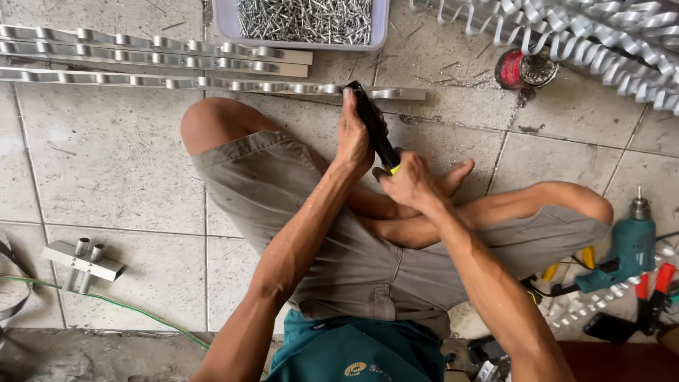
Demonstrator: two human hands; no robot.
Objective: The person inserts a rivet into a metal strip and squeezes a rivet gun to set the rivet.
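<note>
Sitting cross-legged on the tiled floor [106, 177], the person is wearing a teal shirt [353, 354] and khaki shorts [339, 240], both forearms dusted with fine specks. Right hand [409, 182] is wrapping tight around the lower handle of a black riveting tool [373, 127], where a yellow tip is showing; left hand [353, 134] is closing around the upper handle, pressing the tool's head against a long aluminium strip [212, 83] lying just beyond the knees. Off to one side, a teal electric drill [626, 251] is resting beside red-handled pliers [654, 290]; on the other side a small bracket with two short metal tubes [83, 260] is lying near a green wire [106, 301]. Farther out, three ridged strips are lying parallel, a pale tray [305, 25] is brimming with shiny rivets, and a red round tin [522, 68] is standing next to coiled metal trim [594, 35].
</note>
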